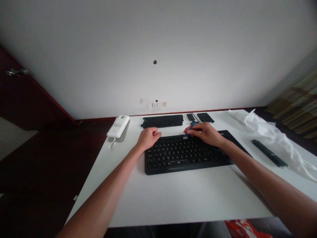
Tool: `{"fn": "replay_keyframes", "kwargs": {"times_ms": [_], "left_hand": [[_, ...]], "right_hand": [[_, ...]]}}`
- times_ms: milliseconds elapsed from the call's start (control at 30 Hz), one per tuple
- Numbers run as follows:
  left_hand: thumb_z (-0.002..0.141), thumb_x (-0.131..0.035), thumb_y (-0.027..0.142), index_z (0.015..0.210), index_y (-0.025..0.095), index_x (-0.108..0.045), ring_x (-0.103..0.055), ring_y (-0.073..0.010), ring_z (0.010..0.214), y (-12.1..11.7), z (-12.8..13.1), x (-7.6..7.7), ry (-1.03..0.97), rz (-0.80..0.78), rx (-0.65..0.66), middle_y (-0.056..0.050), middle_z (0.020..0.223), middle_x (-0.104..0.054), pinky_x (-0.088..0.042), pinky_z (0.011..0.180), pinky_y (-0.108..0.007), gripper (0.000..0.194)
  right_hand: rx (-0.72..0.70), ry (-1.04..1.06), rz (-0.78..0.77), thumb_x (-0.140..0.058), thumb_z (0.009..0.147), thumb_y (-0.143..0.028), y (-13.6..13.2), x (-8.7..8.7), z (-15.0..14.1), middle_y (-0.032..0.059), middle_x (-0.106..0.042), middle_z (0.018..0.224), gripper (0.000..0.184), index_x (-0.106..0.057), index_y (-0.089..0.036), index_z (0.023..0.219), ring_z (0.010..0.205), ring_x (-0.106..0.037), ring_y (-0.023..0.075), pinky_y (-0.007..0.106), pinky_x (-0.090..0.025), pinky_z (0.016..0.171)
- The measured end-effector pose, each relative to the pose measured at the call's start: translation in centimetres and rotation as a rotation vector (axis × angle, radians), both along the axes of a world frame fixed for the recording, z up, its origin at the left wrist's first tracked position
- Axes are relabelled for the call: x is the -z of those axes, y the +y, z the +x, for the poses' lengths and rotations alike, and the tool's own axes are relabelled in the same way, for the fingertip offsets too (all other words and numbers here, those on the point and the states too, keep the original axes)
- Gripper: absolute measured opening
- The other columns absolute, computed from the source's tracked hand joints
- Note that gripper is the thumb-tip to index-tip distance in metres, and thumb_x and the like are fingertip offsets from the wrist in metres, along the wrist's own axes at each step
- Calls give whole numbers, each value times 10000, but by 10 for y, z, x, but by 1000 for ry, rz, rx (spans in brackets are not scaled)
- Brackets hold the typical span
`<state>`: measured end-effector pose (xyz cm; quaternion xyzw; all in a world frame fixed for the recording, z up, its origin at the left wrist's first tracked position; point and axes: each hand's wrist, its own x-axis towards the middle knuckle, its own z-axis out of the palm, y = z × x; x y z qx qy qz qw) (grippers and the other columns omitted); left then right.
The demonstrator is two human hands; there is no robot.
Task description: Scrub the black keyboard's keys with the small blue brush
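A black keyboard (184, 153) lies on the white table (173, 195) in front of me. My left hand (148, 138) rests at its upper left corner with the fingers curled in, nothing visible in them. My right hand (206, 133) sits over the keyboard's top row, pinching a small blue tool (192, 125) whose tip touches the keys. Behind the keyboard lie rows of loose black keycaps (162, 121) and two smaller groups of keycaps (205, 117).
A white power bank (118, 126) with a cord lies at the table's back left. Crumpled white plastic wrap (269, 132) and a long dark bar (269, 153) lie at the right. A white wall with sockets (159, 103) stands behind. Dark floor lies to the left.
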<state>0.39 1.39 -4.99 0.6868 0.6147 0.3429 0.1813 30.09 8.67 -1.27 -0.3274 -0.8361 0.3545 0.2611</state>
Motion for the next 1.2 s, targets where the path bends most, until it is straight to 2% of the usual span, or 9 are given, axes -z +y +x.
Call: {"fn": "replay_keyframes", "kwargs": {"times_ms": [367, 1200], "left_hand": [[881, -562, 350, 616, 191, -284, -313, -108, 572, -1, 1, -1, -1, -4, 0, 49, 573, -315, -237, 602, -270, 416], [876, -564, 344, 613, 188, -281, -305, -104, 574, -1, 0, 0, 3, 7, -1, 52, 571, -304, -227, 601, -268, 417]], "right_hand": [[1, 16, 4, -670, 906, -563, -3, -1, -1, 60, -791, 957, 367, -812, -227, 940, 695, -651, 194, 381, -563, 718], [7, -12, 10, -649, 924, -563, 6, -3, 8, 62, -772, 914, 386, -794, -209, 976, 735, -668, 205, 369, -549, 717]]}}
